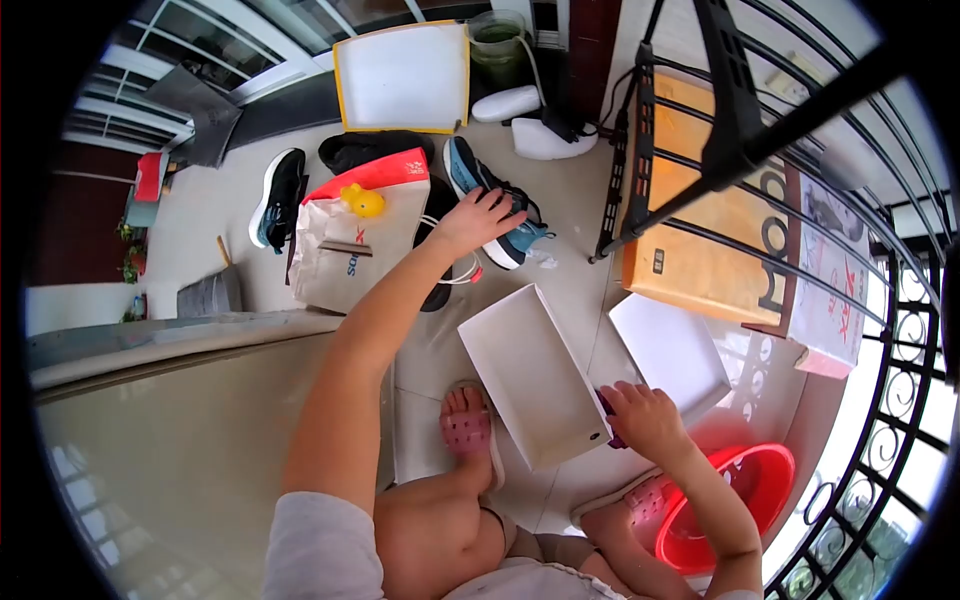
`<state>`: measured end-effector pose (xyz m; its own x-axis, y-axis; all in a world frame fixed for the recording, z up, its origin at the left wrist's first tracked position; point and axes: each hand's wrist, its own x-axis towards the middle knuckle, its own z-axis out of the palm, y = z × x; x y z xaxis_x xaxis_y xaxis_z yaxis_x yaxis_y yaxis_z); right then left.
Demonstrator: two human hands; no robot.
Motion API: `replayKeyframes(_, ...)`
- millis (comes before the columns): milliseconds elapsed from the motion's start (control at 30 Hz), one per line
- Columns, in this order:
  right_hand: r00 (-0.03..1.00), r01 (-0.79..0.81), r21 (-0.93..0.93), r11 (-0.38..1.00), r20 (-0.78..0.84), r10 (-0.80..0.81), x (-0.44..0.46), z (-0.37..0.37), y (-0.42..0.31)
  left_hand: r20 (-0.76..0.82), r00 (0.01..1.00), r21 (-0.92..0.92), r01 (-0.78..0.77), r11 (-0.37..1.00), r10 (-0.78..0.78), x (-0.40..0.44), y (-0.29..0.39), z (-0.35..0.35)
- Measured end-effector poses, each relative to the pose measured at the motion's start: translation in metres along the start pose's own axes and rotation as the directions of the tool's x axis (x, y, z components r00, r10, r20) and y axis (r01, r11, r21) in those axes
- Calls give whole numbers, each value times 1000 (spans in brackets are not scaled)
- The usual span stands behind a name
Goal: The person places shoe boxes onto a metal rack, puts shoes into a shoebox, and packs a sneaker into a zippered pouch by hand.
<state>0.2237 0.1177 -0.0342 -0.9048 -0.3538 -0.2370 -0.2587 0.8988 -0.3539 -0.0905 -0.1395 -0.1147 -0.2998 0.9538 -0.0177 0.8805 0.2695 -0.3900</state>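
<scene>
The left hand (480, 222) covers part of the blue shoe (464, 168). Beneath the right hand (645, 422), a mostly hidden purple item (616, 438) defies identification. The picture's top edge cuts off the black rack (735, 150).

the orange box (692, 275) shows black letters "mo"; blue print on the paper bag (390, 225) is unclear.

You have open air between your left hand (482, 222) and right hand (645, 425), over the white box (530, 375). The black rack (735, 150) bars reaching far right; the red basin (784, 490) sits beneath your right forearm (712, 492).
</scene>
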Motion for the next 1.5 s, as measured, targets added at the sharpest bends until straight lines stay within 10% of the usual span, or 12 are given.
replayKeyframes(367, 987, 72, 117, 991, -148, -54, 12, -24, 2, -75, 906, -313, 375, 872, -417, 17, -27, -111)
replayKeyframes(500, 982, 144, 231, 962, -155, -110, 19, -41, -8, 44, 691, -633, 579, 515, -722, 5, -17, -160)
replayKeyframes(600, 958, 198, 408, 891, -275, -87, 24, -51, -22, 267, 569, -895, 445, 19, -778, -4, 4, -208)
replayKeyframes(767, 815, 363, 528, 768, -579, 12, 32, -40, -46, 422, 641, -896, 405, -184, -641, -34, 46, -218)
replayKeyframes(1000, 949, 221, 420, 880, -299, -95, 23, -11, -71, 746, 489, -653, 407, -639, -451, -55, 128, -191)
replayKeyframes(1067, 988, 96, 326, 940, -146, -50, 22, 2, -75, 930, 321, -309, 428, -849, -177, -52, 142, -201)
replayKeyframes(1300, 997, 11, -57, 998, -78, -16, 33, 48, -50, 936, 353, -237, 643, -728, 6, -81, 194, -134)
replayKeyframes(1367, 996, 17, 18, 1000, -91, -15, 31, 44, -46, 859, 512, -368, 580, -727, -26, -88, 201, -123)
replayKeyframes(1500, 973, 182, 128, 975, -164, -160, 30, 39, -58, 852, 522, -389, 586, -711, -36, -95, 201, -126)
